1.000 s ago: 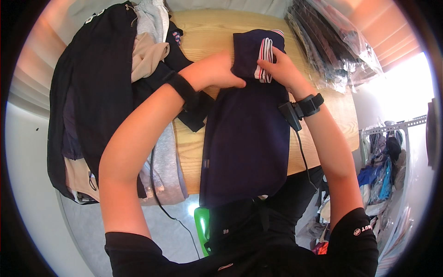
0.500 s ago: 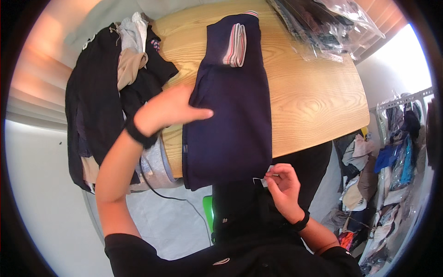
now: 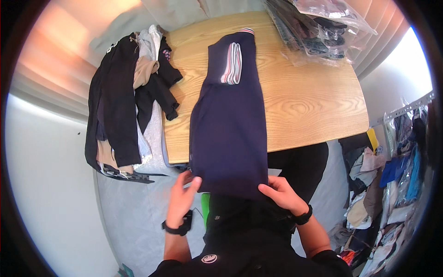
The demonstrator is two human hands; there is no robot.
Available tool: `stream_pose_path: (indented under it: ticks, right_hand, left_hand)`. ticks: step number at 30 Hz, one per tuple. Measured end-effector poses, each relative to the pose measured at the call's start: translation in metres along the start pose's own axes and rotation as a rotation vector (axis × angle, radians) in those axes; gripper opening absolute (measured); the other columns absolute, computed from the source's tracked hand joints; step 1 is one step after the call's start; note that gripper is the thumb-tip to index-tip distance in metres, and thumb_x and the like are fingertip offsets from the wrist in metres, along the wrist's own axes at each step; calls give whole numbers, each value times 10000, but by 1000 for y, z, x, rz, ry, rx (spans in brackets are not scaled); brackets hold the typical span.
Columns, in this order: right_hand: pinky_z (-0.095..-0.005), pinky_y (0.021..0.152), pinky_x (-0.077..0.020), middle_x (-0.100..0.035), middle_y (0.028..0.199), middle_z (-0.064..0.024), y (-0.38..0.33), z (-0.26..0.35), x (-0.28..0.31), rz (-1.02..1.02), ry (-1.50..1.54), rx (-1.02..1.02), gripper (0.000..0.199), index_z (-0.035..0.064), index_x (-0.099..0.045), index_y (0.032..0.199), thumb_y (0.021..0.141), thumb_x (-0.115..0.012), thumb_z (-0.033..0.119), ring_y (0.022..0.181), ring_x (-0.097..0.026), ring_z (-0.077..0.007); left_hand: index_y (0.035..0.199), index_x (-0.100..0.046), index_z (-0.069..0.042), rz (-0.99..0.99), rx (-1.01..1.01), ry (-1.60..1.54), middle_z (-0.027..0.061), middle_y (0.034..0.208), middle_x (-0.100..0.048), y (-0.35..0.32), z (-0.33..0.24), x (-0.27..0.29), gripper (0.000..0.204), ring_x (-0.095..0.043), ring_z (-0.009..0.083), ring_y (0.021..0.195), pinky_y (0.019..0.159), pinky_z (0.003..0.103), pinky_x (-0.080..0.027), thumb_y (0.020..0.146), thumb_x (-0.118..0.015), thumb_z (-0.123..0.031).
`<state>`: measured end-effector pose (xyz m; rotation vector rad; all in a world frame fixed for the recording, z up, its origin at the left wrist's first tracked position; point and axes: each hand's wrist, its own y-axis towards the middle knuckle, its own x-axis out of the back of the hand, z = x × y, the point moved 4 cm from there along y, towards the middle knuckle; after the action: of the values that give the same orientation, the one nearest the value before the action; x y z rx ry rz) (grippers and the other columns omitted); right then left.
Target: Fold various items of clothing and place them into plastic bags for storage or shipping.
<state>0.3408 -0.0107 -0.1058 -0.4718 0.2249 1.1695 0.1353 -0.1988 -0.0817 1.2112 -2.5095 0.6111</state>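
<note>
A folded navy garment [image 3: 230,134] lies lengthwise on the wooden table, its near end hanging over the front edge. A white ribbed band with red and dark stripes [image 3: 232,63] is turned across its far part, and a similar stripe shows at the far tip. My left hand [image 3: 181,196] is closed at the near left corner, thumb towards the cloth. At the near right side my right hand [image 3: 282,193] pinches the edge, with its thumb on top and fingers partly hidden. A small pale piece [image 3: 274,172] shows just beyond the right hand.
Black, grey and tan clothes [image 3: 117,106] are heaped left of the table [image 3: 314,101]. Clear plastic bags of folded clothes [image 3: 318,32] lie at its far right corner. To the right, a metal rack [image 3: 410,105] holds bagged garments, with more clothes piled beside it.
My left hand has come down from the middle of the garment to its near left corner. The right hand has moved from the small pale piece onto the garment's near right edge.
</note>
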Motion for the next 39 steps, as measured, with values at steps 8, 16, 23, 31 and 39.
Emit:
stream_pose_path:
  ticks: [8,16,23,31,39]
  right_hand:
    - [-256,880,-459,-650,1077,-48,-67,7,22,227,165,-225,265,-56,-604,1146,911,-598,65,985,-564,-88]
    - [-285,548,-538,-650,914,-127,16,137,11,18,398,246,267,13,-575,1051,896,-574,231,744,-654,-200]
    - [-298,837,-482,-600,1156,-132,145,191,104,-502,-285,279,562,-28,-490,1241,868,-645,363,1068,-576,-197]
    - [-303,788,-468,-571,1139,-134,164,166,121,-521,-528,-17,722,-53,-406,1326,795,-734,310,966,-572,-169]
    - [-258,760,-483,-620,1020,-84,181,172,124,-405,-318,46,571,-24,-415,1302,828,-695,128,890,-586,-130]
  left_hand:
    - [1174,-590,20,652,344,-317,32,1066,-641,-50,0,-35,369,-578,105,945,846,269,-466,874,-678,-176]
    - [1055,-606,73,1041,253,-635,167,833,-682,28,-124,0,439,-684,240,758,642,335,-564,979,-462,-336]
    - [1199,-503,30,421,42,-99,155,1072,-602,201,-143,-18,767,-617,223,947,827,348,-510,857,-491,-656]
    - [1072,-609,-40,574,100,-416,10,959,-636,206,-130,-62,298,-572,74,869,769,227,-457,884,-668,-264]
    - [988,-629,-85,380,-179,-305,-34,882,-629,218,-136,-56,163,-510,42,722,649,230,-413,881,-665,-202]
